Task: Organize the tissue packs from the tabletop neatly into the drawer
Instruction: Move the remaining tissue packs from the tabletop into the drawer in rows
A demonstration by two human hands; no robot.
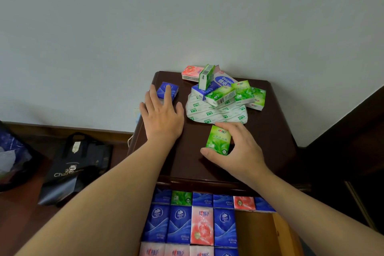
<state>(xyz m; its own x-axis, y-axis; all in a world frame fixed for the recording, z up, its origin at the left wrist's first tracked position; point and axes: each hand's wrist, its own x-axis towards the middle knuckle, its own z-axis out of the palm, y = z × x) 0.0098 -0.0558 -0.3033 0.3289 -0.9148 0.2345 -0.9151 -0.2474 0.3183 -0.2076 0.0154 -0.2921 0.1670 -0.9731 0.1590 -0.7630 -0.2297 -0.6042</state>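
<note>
Pickup step, both hands out over tabletop (270,141).
L to R: left hand (162,118) flat, fingers spread, tips touching blue pack (167,89), no grip yet; right hand (234,149) pinches green pack (218,140). Pile (226,91) near wall. Next, prob: close on blue, carry both to drawer (255,233), w/ bare gap at right.

The tabletop (259,141) is glossy dark reddish-brown. On it lie a deep blue tissue pack (168,89) at far left, a pink pack (191,71) with a flower print, leaf-patterned green packs (248,94), and a white wrapper (218,113) dotted with green logos. The near green pack (218,139) bears pale leaves. Drawer packs (195,222) run blue with wave patterns, pink and one green. The shopping bag (76,169) is black with pale lettering.
</note>
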